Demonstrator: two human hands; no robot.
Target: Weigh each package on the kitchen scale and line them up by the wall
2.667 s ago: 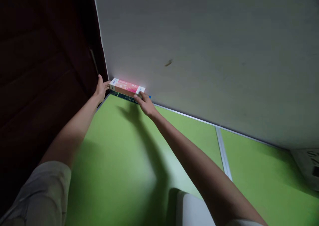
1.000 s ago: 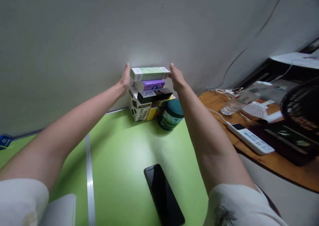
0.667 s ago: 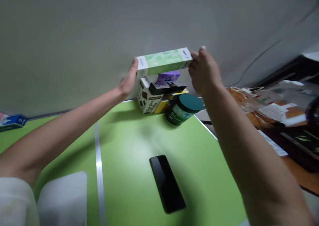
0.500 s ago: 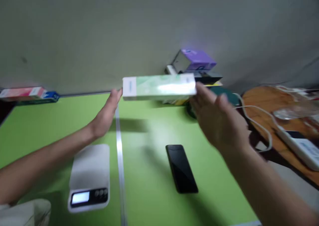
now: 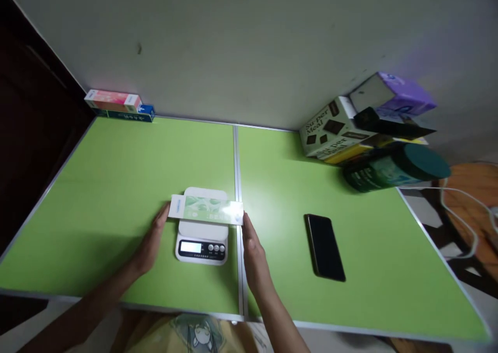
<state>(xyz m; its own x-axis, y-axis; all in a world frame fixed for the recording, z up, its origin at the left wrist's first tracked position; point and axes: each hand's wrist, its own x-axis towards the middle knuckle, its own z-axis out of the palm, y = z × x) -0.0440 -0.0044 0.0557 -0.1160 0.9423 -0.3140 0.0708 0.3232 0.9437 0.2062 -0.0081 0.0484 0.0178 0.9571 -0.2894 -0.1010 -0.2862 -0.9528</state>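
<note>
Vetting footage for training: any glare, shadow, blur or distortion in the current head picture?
Head view: pale sheen on the green table and the right end of the light-green box; head view: soft shadow beside the left hand; head view: the jar looks stretched toward the right edge, its lettering unreadable; head view: the scale's bright display shows no legible digits.

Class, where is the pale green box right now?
In the head view, the pale green box is just left of centre, over the white scale, between the left hand and the right hand.
</note>
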